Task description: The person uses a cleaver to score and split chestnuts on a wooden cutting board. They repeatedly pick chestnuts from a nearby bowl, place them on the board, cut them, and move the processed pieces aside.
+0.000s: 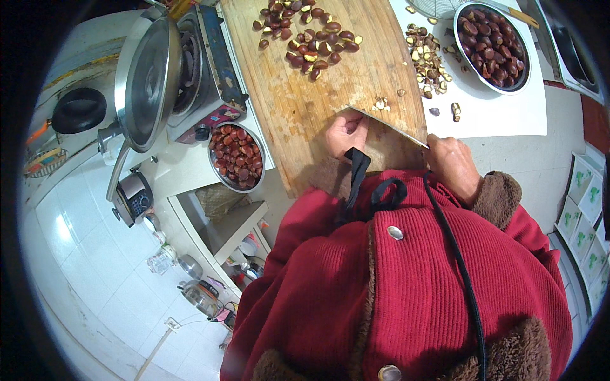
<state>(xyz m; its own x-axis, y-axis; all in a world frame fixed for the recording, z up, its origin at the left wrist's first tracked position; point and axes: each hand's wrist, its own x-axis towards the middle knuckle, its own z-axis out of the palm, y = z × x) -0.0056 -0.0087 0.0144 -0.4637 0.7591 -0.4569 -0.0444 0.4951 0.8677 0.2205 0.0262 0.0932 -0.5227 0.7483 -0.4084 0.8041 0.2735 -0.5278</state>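
My right hand (452,162) grips the handle end of a knife (391,125), whose thin blade slants up and left across the wooden cutting board (267,95). Under the blade's far end, my left hand (347,132) pinches a chestnut, mostly hidden by the fingers. Pale cut bits (381,104) lie on the board just beyond the blade. Farther up the board is a loose group of brown chestnuts (312,46), several with a pale cut face. Right of the board, trimmed chestnut pieces (429,59) are heaped on a white surface.
A metal bowl of chestnuts (493,50) stands at the upper right, beside a wire strainer (436,7). Left of the board sits another bowl of chestnuts (237,156). A gas stove (209,71) is beyond it, with a large metal pan (147,83) tilted upright.
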